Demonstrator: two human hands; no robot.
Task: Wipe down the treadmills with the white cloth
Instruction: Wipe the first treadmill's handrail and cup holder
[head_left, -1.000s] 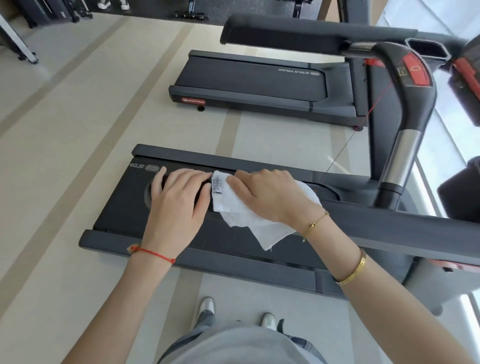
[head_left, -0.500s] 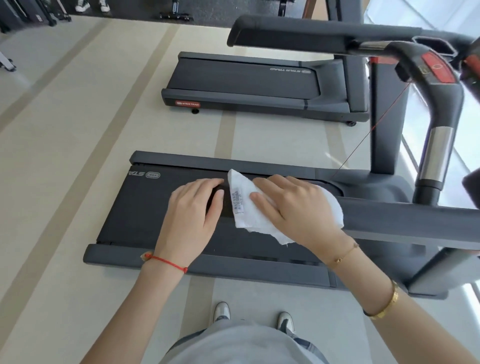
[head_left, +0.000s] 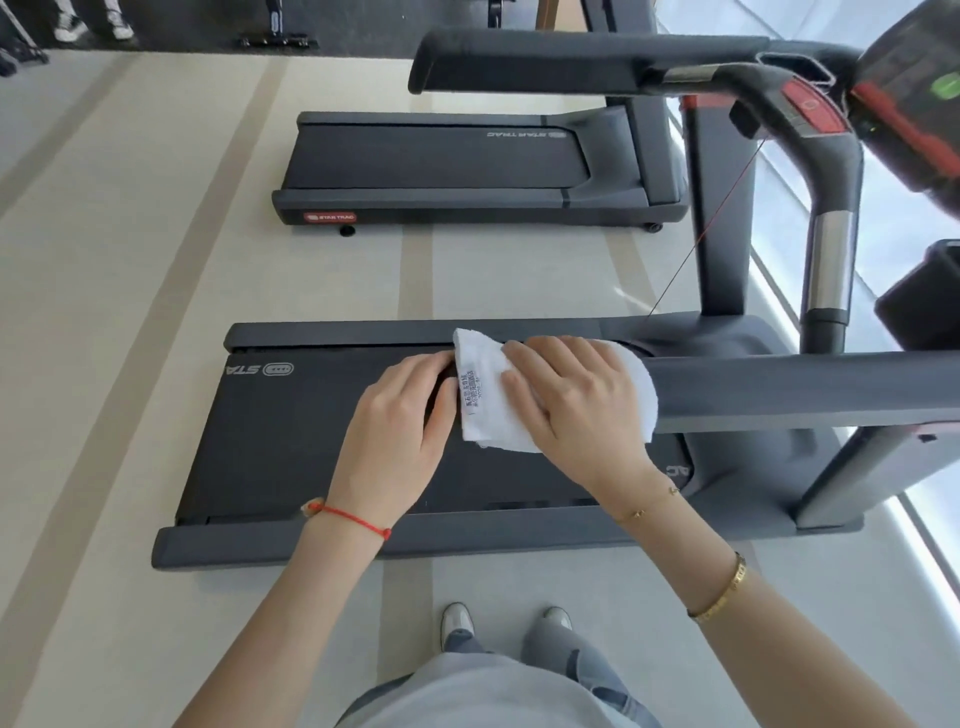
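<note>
The right hand (head_left: 582, 410) lies flat on the white cloth (head_left: 485, 395), its fingers (head_left: 524, 353) straight, slightly spread and pointing left, pressing the cloth down onto what appears to be the near handrail of the closer treadmill (head_left: 291, 426); whether the cloth touches the dark belt below cannot be told. Under the palm the cloth bunches into a rounded fold that shows past the wrist side of the hand, and a printed care label (head_left: 467, 389) runs along the cloth edge just beyond the right fingertips. The left hand (head_left: 400, 436) rests directly beside that edge, its fingers (head_left: 415, 371) straight and close together, tips touching or nearly touching the label side of the cloth; they curl round nothing. A thin red string bracelet (head_left: 353, 519) circles the left wrist, and a fine gold chain (head_left: 647, 506) sits at the right wrist with a gold bangle (head_left: 719, 597) farther up the forearm. Beyond the fingers of both hands, across a strip of pale floor (head_left: 104, 312), stands a second treadmill (head_left: 441, 166). To the right of the right hand rise an upright and a curved handle (head_left: 831, 218) with a red panel. The person's shoes (head_left: 457, 621) show on the floor below the arms.
</note>
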